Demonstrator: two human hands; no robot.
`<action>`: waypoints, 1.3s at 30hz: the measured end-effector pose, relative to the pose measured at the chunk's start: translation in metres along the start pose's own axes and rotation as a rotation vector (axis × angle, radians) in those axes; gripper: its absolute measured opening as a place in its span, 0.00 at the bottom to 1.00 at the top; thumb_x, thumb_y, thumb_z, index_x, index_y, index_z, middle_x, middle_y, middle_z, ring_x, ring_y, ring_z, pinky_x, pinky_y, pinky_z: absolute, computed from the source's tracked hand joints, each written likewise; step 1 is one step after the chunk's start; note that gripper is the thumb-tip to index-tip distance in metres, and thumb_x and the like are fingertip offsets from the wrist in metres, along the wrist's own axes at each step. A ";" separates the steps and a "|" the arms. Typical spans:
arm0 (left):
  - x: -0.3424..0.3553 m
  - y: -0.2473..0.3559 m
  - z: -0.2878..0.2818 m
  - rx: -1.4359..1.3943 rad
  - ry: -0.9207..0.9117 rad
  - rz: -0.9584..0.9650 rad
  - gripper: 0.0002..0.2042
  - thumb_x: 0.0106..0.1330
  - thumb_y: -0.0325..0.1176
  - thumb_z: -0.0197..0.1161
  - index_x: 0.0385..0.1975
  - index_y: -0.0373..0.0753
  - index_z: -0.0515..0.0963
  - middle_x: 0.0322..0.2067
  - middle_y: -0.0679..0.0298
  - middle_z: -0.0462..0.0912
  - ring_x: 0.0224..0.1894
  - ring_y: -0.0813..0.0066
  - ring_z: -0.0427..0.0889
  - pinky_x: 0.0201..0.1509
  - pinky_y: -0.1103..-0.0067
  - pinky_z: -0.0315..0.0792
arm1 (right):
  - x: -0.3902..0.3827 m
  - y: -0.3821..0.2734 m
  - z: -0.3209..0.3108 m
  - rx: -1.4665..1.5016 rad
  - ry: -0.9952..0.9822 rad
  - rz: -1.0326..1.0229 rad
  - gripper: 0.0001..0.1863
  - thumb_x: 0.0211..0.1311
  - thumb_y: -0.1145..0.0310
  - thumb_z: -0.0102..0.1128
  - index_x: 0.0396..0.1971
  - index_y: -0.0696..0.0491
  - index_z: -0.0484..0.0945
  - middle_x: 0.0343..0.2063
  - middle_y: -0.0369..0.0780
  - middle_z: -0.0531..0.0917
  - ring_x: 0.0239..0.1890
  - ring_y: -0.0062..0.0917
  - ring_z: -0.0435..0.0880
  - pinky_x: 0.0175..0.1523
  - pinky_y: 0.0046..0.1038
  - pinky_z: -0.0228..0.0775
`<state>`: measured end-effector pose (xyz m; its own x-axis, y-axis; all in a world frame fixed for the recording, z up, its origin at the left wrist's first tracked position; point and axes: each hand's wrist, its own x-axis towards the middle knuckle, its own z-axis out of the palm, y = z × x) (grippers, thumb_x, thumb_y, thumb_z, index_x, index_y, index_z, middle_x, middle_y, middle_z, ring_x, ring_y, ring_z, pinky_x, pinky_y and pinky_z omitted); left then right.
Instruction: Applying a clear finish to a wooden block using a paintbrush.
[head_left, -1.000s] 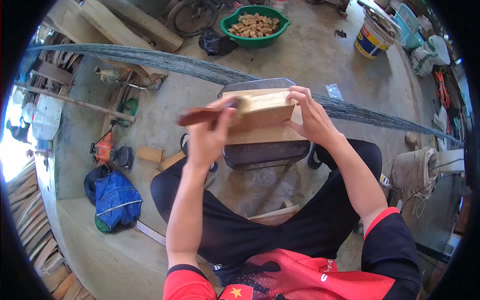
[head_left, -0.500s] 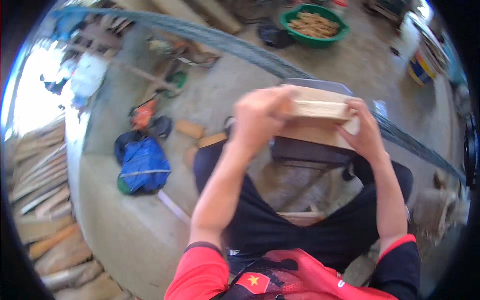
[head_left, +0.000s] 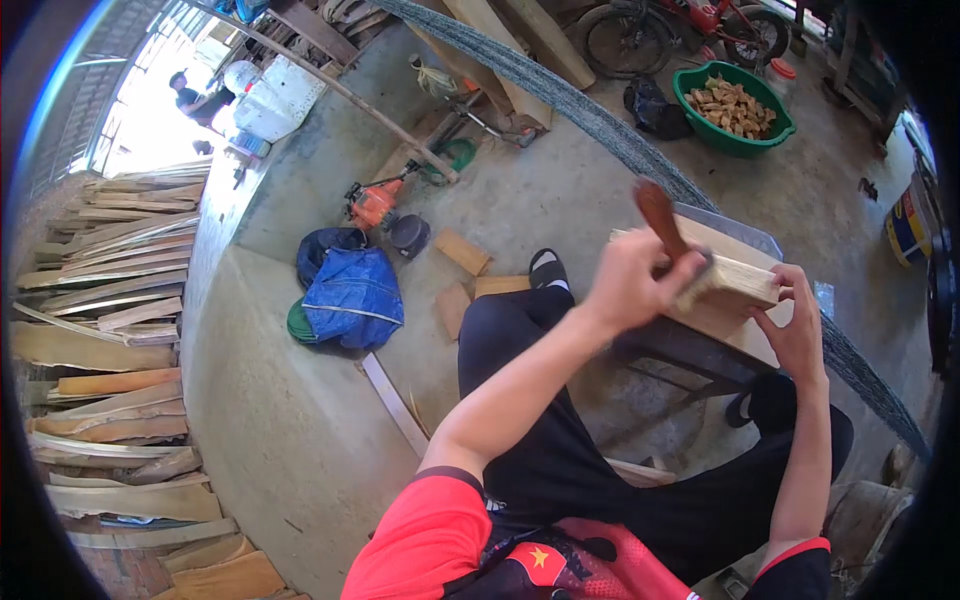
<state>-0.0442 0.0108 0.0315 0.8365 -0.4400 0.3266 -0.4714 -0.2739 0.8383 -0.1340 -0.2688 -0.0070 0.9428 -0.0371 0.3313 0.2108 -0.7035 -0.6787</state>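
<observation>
A pale wooden block [head_left: 742,283] rests on a wider light board [head_left: 735,335] in front of me. My right hand [head_left: 797,325] grips the block's right end, thumb on the near side and fingers over the top. My left hand [head_left: 635,285] is closed around a tool with a reddish-brown handle [head_left: 660,215] at the block's left end. The handle points up and away; the tool's working end is mostly hidden by my fingers and slightly blurred, so its kind is unclear.
Below the board stands a dark bench [head_left: 690,352]. A blue-grey hammock-like fabric band [head_left: 560,95] crosses beyond it. A green basin [head_left: 740,142] of wood pieces stands far right. Left lie a blue bag [head_left: 355,300], wood offcuts [head_left: 462,252] and stacked planks [head_left: 120,330].
The view has turned, so the scene sits further right. My left hand has shifted at the block's left end, and the brown handle now stands up plainly. My right hand still grips the block.
</observation>
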 end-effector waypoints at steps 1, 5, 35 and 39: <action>0.002 -0.002 -0.012 0.089 0.050 -0.130 0.11 0.73 0.36 0.71 0.47 0.37 0.90 0.35 0.56 0.92 0.34 0.72 0.90 0.41 0.76 0.79 | 0.000 0.000 -0.001 -0.011 0.003 -0.005 0.28 0.52 0.81 0.78 0.51 0.53 0.72 0.49 0.40 0.80 0.51 0.36 0.82 0.53 0.33 0.76; 0.008 -0.037 -0.046 0.268 0.249 -0.084 0.14 0.72 0.39 0.72 0.47 0.36 0.90 0.34 0.53 0.92 0.32 0.67 0.91 0.41 0.75 0.81 | 0.000 0.004 0.001 0.018 0.004 -0.024 0.29 0.53 0.80 0.79 0.52 0.52 0.71 0.49 0.39 0.80 0.51 0.34 0.82 0.53 0.34 0.76; 0.025 -0.026 -0.007 0.177 0.379 0.035 0.11 0.72 0.37 0.72 0.46 0.37 0.90 0.39 0.55 0.92 0.39 0.60 0.91 0.45 0.69 0.80 | 0.001 0.003 -0.003 0.008 -0.012 -0.007 0.30 0.52 0.79 0.78 0.53 0.52 0.72 0.48 0.41 0.80 0.50 0.35 0.82 0.53 0.34 0.77; 0.032 -0.034 -0.022 0.317 0.559 0.238 0.10 0.70 0.35 0.73 0.47 0.41 0.89 0.43 0.59 0.92 0.43 0.60 0.89 0.51 0.66 0.78 | 0.001 0.002 -0.002 0.018 -0.017 -0.008 0.29 0.52 0.79 0.77 0.53 0.52 0.71 0.47 0.41 0.80 0.50 0.35 0.82 0.53 0.34 0.77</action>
<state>0.0044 0.0246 0.0229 0.6786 -0.0349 0.7336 -0.6479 -0.4989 0.5756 -0.1328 -0.2713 -0.0066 0.9453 -0.0189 0.3255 0.2230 -0.6908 -0.6878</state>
